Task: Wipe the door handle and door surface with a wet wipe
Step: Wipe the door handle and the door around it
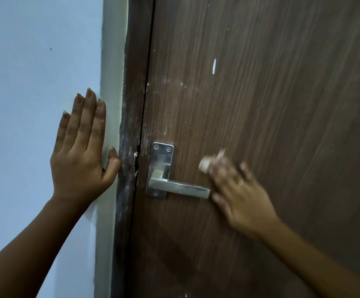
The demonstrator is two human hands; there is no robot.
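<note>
A brown wood-grain door [271,104] fills the right of the head view, with a silver lever handle [179,189] on a screwed metal plate [160,160] near its left edge. My right hand [239,194], blurred by motion, presses a small white wet wipe [204,164] against the door just right of the plate and above the lever's tip. My left hand [82,151] lies flat on the pale wall, fingers spread and pointing up, thumb close to the door frame.
The dark door frame [129,147] is smeared with white dust and chipped beside the latch. White smudges and a white fleck [214,65] mark the door above the handle. A light blue wall [35,82] lies to the left.
</note>
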